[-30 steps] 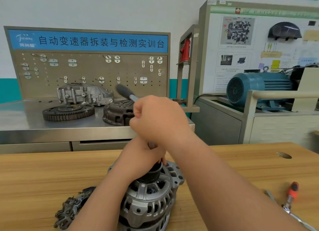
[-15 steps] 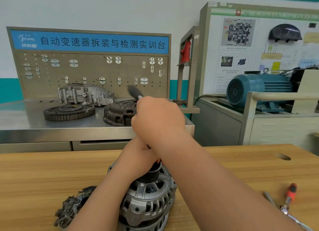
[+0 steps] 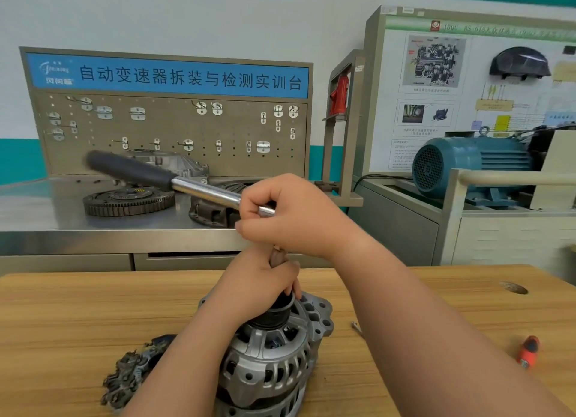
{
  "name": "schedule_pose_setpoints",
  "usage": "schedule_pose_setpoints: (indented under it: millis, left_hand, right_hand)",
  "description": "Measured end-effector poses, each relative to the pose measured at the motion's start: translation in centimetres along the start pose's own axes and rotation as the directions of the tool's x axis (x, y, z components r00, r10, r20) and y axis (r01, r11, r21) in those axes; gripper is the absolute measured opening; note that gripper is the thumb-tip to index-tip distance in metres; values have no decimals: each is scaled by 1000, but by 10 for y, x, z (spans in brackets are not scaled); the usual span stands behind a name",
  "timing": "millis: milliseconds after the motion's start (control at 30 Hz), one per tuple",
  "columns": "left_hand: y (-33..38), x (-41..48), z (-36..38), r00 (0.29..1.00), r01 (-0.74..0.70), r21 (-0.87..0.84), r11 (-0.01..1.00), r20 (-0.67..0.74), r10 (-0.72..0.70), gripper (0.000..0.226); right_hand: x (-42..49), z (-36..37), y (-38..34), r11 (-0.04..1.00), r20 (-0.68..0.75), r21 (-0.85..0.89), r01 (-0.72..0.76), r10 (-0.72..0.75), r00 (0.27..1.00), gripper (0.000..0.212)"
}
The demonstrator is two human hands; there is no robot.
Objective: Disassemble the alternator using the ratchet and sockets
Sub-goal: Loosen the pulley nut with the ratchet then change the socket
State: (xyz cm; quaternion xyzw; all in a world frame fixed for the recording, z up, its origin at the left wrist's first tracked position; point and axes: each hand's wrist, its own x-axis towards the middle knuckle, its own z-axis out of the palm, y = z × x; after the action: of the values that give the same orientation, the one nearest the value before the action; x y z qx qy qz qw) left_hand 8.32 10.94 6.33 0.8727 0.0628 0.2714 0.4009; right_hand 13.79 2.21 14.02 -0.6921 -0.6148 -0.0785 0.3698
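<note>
Two-handed at mid-frame, over the alternator [image 3: 274, 363] standing pulley-up on the wooden table [image 3: 62, 317] at lower centre. Upper left: blurred black grip of the ratchet [image 3: 199, 190], long axis slanting down and rightward into the right hand [image 3: 293, 220]. Lower left, beside the housing: a dark greasy loose part [image 3: 131, 376], too murky to name. Centre: left hand [image 3: 261, 282], nearer the alternator, wrapped round what looks like the socket [image 3: 278, 256], upright above the black pulley [image 3: 277, 314] and mostly hidden. Just above: right hand, fingers curled tight round the chrome shaft near the head. Probably working the pulley nut; handle lying leftward of the fist, hence a sweep about the upright axis. Further right on the table: a small screw [image 3: 357, 326], then an orange-handled screwdriver [image 3: 528, 351].
</note>
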Motion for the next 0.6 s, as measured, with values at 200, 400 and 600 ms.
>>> schedule_pose_setpoints:
  millis: [200,400,600]
  left_hand:
    - [0,0,-2,996,45,196,980,-79,-30,58]
    - [0,0,-1,999,-9,-9,1000,35,9,32]
    - [-6,3,-1,999,17,-29,999,53,-15,43]
  right_hand:
    - [9,22,-15,830,-260,-450,-330,232,937,19]
    - [2,5,-9,962,-45,-243,-120,113,993,35]
    - [-1,-14,-1,992,159,122,19,-39,987,30]
